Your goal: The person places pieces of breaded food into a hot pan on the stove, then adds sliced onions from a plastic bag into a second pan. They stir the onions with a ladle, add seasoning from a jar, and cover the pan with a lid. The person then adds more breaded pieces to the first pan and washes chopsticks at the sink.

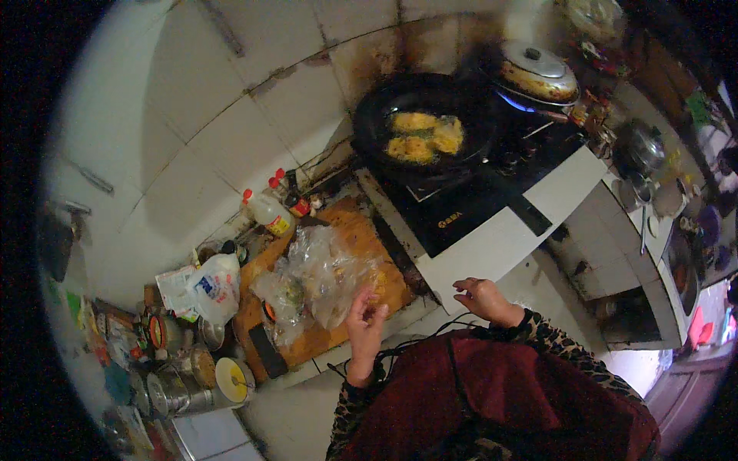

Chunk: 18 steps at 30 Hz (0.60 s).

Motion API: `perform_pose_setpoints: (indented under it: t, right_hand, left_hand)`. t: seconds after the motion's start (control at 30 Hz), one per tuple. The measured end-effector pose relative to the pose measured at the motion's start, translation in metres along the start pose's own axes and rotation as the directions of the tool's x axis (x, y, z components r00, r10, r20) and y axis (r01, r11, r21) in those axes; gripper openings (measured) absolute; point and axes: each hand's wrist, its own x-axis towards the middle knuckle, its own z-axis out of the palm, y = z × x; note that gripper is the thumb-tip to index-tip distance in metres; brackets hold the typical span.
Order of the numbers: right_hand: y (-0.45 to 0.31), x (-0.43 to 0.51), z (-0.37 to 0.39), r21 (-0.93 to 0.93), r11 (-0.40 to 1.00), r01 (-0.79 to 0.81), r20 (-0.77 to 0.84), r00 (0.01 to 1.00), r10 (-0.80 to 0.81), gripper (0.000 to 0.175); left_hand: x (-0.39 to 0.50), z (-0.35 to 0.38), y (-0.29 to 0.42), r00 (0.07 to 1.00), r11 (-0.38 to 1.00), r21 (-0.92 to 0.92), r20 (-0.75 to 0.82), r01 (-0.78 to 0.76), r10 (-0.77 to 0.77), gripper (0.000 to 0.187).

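Note:
My left hand (pixel 367 329) is at the front edge of a wooden cutting board (pixel 346 216), with its fingers parted and nothing seen in them. Just beyond it, crumpled clear plastic bags (pixel 323 259) cover the middle of the board. Contents show through the plastic but are too blurred to name. A knife's dark handle (pixel 268 350) lies at the board's left front corner. My right hand (pixel 487 298) is by the white counter edge (pixel 470 271), its fingers loosely bent, apart from the thumb and holding nothing visible.
Yellow pieces of food (pixel 424 138) lie in a black wok (pixel 369 132) on the stove; its handle (pixel 529 214) juts over the counter edge. A lidded pan (pixel 539 72) sits above a blue flame (pixel 515 102). Bottles (pixel 268 213) stand behind the board. At left is a bowl with yellow liquid (pixel 233 380).

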Motion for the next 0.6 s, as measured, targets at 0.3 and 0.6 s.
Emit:
perform_pose_setpoints:
  t: [0.3,0.6]
  right_hand:
    - [0.045,-0.054,-0.060,0.004,0.969,-0.248,-0.090,0.965,0.247,0.024]
    - [0.062,-0.114,-0.040,-0.006,0.849,-0.528,-0.205,0.832,0.515,0.025]
  left_hand:
    - [-0.018,0.074,0.011,0.799,0.983,0.181,0.595,-0.033,-0.083,0.037]
    - [-0.002,0.104,-0.012,0.696,0.968,0.243,0.706,-0.059,-0.135,0.032]
